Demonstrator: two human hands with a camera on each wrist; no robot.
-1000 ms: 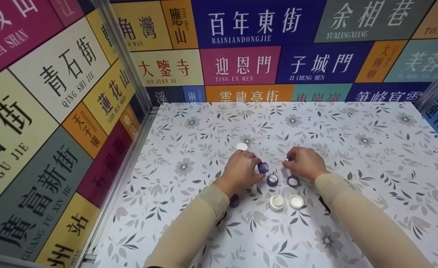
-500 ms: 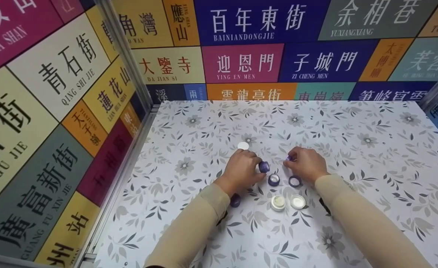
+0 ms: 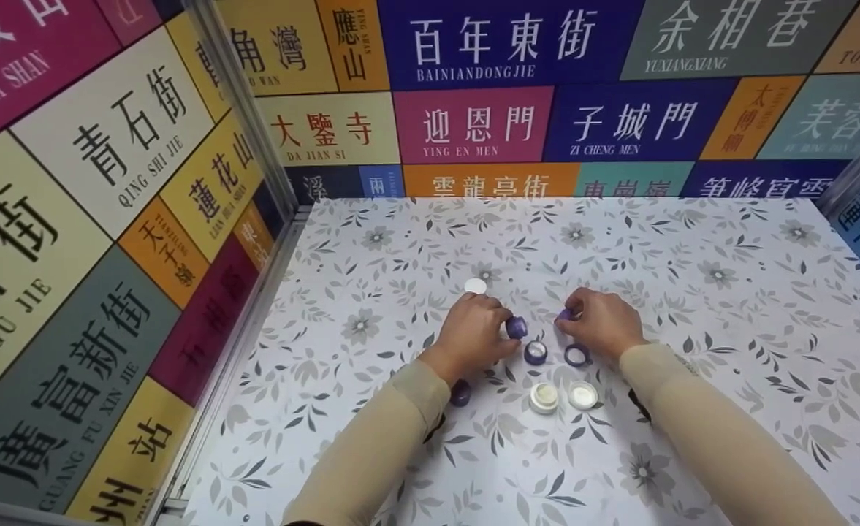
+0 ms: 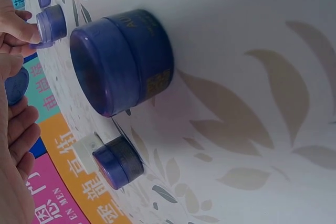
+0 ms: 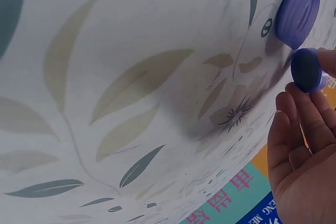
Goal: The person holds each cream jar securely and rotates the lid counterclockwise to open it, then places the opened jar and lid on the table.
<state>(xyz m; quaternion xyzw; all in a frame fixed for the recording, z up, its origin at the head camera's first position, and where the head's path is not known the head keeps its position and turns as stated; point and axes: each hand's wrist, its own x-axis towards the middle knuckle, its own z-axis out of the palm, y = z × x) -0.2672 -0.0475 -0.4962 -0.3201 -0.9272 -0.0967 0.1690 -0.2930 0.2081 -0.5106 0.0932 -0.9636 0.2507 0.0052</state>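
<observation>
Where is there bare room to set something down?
The far stretch between the white disc and the back wall is bare, as is the table left of the left sleeve and right of the right sleeve. Crowded: between left hand and right hand, and just nearer, around the white jar.

two grips: one left grip (image 3: 473,332) and one right grip (image 3: 605,321), with two sleeves (image 3: 375,446). six purple pieces: one purple cylinder (image 3: 517,327) in the left grip, one purple disc (image 5: 306,70) in the right grip, one purple lid (image 5: 296,17), and three purple jars, namely one open jar (image 3: 535,359), one near jar (image 4: 126,59) and one farther jar (image 4: 118,162). three pale pieces: one cream pot (image 3: 544,399), one cream dish (image 3: 583,396), one white round piece (image 3: 476,286). one bench (image 3: 693,241) carries seven of these nine.
</observation>
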